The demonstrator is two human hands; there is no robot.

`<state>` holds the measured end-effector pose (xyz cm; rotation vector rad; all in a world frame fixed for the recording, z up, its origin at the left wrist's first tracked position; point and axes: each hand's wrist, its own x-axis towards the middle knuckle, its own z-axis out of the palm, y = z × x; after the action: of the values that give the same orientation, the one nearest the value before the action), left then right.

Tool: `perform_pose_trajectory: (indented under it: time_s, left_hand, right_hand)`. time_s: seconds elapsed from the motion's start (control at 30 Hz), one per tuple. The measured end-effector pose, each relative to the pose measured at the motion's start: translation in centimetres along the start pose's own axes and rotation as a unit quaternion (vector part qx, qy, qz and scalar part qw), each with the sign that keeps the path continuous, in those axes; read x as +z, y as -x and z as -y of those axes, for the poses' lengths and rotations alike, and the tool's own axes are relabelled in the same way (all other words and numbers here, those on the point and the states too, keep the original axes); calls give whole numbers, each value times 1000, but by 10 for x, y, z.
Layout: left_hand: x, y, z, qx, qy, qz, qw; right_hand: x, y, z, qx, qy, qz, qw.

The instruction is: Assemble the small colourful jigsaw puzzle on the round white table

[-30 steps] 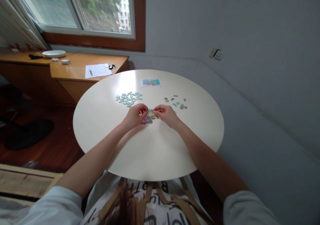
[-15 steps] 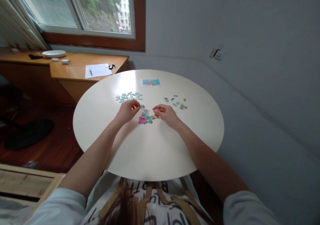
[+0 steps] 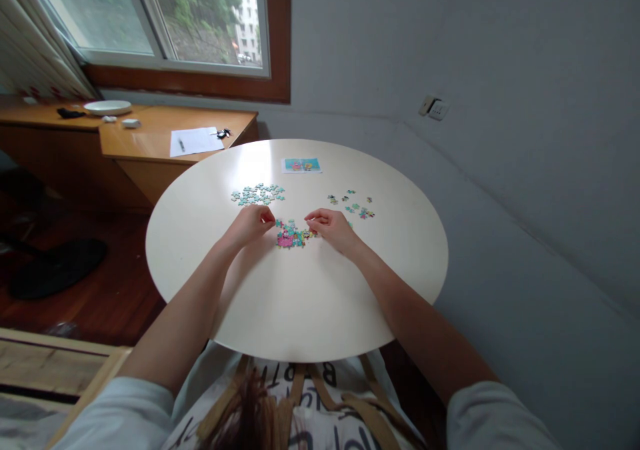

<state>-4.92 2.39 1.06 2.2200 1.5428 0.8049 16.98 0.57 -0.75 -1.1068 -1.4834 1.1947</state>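
A partly joined jigsaw puzzle [image 3: 291, 238], pink, teal and yellow, lies near the middle of the round table. At its upper left edge my left hand [image 3: 257, 223] is closed in a pinch on a small teal puzzle piece [image 3: 279, 223]. My right hand [image 3: 330, 226] hovers at the puzzle's right side, thumb and fingers pressed together. Whether anything sits between those fingertips is too small to tell, and the hand covers part of the puzzle's right end.
Beyond my left hand lie many loose teal pieces [image 3: 257, 195]. A smaller scatter of pieces [image 3: 360, 209] is at the right. A picture card [image 3: 301, 165] lies toward the far edge of the white round table [image 3: 300, 303]. A wooden desk [image 3: 150, 143] stands behind left.
My left hand has moved down and slightly left, bringing the puzzle piece from above the joined puzzle to its upper left edge. My right hand stays in place.
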Motion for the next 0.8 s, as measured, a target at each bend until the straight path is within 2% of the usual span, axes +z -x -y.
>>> perform_pose_trajectory:
  time_s: [0.23,0.8]
  left_hand:
    - [3,1,-2,-12,-10,20,1000]
    - [6,2,-4,-23,-23,27,999]
  right_hand:
    - [1,1,1,1,-2,7,1000]
    - [1,1,0,1,10,14,1000]
